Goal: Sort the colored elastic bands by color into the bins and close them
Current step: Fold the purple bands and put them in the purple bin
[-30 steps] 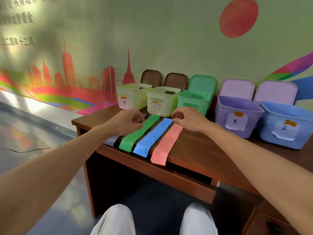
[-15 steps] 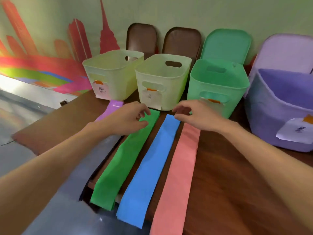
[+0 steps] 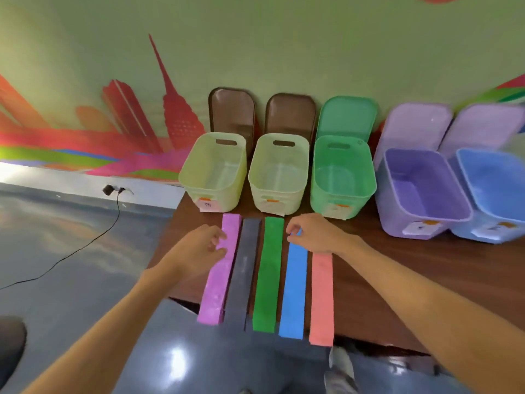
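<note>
Five elastic bands lie side by side across the table's front edge: purple [image 3: 218, 280], black [image 3: 243, 274], green [image 3: 268, 277], blue [image 3: 294, 294] and pink [image 3: 321, 302]. Their near ends hang over the edge. My left hand [image 3: 199, 251] pinches the far part of the purple band at its left edge. My right hand [image 3: 315, 234] has curled fingers pinching the far end of the blue band. Behind them stand open bins: two pale yellow [image 3: 196, 169] [image 3: 304, 172], green [image 3: 369, 180], purple [image 3: 383, 194] and blue [image 3: 511, 160].
The bins' lids lean on the wall behind them: two brown [image 3: 231, 112] [image 3: 291, 115], one green [image 3: 346, 118], two lilac [image 3: 417, 123] [image 3: 483, 123]. The brown table [image 3: 426, 268] runs right. A black cable [image 3: 85, 245] crosses the grey floor at left.
My view has risen and now looks down into the bins. My left hand moved from the green band to the purple one. My right hand settled on the blue band's far end.
</note>
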{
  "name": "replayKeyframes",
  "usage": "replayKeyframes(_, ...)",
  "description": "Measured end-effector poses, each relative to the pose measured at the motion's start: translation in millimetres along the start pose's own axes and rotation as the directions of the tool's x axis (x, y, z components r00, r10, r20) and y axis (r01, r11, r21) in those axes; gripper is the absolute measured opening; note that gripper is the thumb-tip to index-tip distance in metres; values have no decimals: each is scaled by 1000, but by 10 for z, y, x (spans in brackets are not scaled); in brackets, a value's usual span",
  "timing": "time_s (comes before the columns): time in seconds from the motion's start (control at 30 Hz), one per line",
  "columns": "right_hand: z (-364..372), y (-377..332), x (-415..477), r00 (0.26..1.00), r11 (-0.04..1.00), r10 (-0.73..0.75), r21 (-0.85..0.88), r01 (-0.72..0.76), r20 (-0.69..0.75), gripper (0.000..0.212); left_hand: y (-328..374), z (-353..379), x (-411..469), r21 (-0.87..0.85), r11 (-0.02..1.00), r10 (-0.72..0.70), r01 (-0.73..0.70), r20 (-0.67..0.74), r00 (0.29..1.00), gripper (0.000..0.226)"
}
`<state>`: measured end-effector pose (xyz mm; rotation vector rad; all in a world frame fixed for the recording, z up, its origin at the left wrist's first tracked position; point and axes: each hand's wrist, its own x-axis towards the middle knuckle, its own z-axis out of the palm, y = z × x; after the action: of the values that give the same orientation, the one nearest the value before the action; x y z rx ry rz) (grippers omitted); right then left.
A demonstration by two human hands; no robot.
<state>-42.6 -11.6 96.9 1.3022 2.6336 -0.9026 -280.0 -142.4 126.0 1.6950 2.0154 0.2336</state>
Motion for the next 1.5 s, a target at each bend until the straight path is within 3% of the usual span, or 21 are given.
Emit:
replayKeyframes(0.2, 161, -686, -66, 999, 999, 40, 32, -39, -31, 26, -515, -192, -380, -40, 999, -34, 32, -58, 998, 23)
replayKeyframes(0.43, 352, -794, 67, 996, 991, 93, 99, -92, -10, 26, -755, -69, -127, -204, 976, -87, 80, -29, 996, 19)
replayKeyframes(0.67, 348, -431, 653, 994, 984, 105, 144, -107, 25, 28, -785, 33, 607, 41, 999, -21, 21, -5, 1000, 31)
replayKeyframes(0.8, 467, -190, 1069, 993, 972, 122, 202, -120, 3, 28, -756, 302, 1165, 88, 996, -22, 13, 98, 995, 33)
replayKeyframes(0.93, 563, -3, 1308, 991, 957, 133, 255, -134, 24, 28, -788, 584, 1522, 328, 943, 12, -50, 116, 993, 40)
replayKeyframes(1.03, 603, 35, 1398, 989, 943, 138, 300, -145, 44, 27, -861, 655, 1668, 391, 920, -28, -31, 145, 989, 42)
replayKeyframes(1.17, 662, 57, 1433, 987, 924, 130, 350, -156, 97, 26, -893, 724, 1812, 381, 924, -44, 3, 99, 994, 42)
replayKeyframes(1.5, 807, -7, 1478, 982, 898, 171, 399, -186, 75, 25, -1101, 741, 1811, 219, 971, 128, -95, -143, 981, 11)
